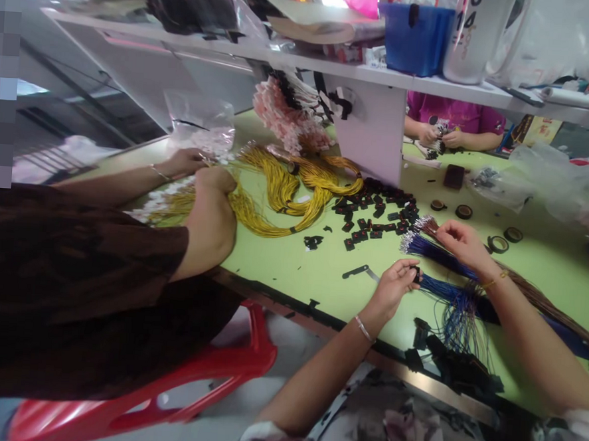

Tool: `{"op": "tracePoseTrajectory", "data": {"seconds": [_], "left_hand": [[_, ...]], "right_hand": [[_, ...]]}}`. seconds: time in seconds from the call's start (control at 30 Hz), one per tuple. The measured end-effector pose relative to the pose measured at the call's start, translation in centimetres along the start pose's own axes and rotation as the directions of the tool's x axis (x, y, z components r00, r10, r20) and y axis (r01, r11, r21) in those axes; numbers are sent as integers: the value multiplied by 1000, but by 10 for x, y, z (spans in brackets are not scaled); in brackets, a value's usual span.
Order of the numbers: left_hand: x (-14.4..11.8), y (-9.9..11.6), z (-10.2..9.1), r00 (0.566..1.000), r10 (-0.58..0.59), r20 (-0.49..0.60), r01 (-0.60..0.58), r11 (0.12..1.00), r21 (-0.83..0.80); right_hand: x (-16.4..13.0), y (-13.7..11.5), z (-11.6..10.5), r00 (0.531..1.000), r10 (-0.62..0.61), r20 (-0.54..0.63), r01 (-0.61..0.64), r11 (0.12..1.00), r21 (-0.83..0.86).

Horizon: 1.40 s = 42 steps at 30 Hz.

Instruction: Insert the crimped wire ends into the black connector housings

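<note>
Between the fingers of my left hand (pixel 397 283) is a small black connector housing (pixel 415 274). My left hand is closed on it, just above the table near its front edge. My right hand (pixel 465 245) is at the tips of a bundle of brown wires (pixel 428 225), thumb and forefinger pinched at the metal ends. Whether a single wire is between them is too small to make out. Below it lies a bundle of blue wires (pixel 437 254) with silvery ends. More blue wires (pixel 461 317) hang loosely by the front edge, beside black housings (pixel 458 363).
Many loose black housings (pixel 377 215) lie mid-table, near a folding knife (pixel 356 271). Tape rolls (pixel 497 244) are at the right. Yellow wire bundles (pixel 295 207) lie left, by a co-worker's arm (pixel 212 215). A shelf (pixel 294 59) overhangs the table; a red stool (pixel 256 351) stands below.
</note>
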State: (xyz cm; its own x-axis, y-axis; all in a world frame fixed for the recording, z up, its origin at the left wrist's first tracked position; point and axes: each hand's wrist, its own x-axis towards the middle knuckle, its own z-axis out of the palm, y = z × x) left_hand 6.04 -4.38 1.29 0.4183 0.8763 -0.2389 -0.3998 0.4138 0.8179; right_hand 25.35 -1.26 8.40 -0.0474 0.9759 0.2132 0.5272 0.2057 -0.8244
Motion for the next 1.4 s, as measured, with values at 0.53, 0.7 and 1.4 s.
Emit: {"op": "tracePoseTrajectory", "data": {"seconds": [0.53,0.7,1.4], "left_hand": [[10,-7,-6,1000,-13,-10,10,980,-196],[10,-10,-9,1000,4,5,-3,983,-184],[9,-6,0,987,1,-160,-16,995,-95]], "right_hand": [[-47,10,46,995,-11,104,30,983,-180],[-49,5,47,994,-16,112,43,970,-238],[-48,9,50,973,-180,144,210,948,-239]]}}
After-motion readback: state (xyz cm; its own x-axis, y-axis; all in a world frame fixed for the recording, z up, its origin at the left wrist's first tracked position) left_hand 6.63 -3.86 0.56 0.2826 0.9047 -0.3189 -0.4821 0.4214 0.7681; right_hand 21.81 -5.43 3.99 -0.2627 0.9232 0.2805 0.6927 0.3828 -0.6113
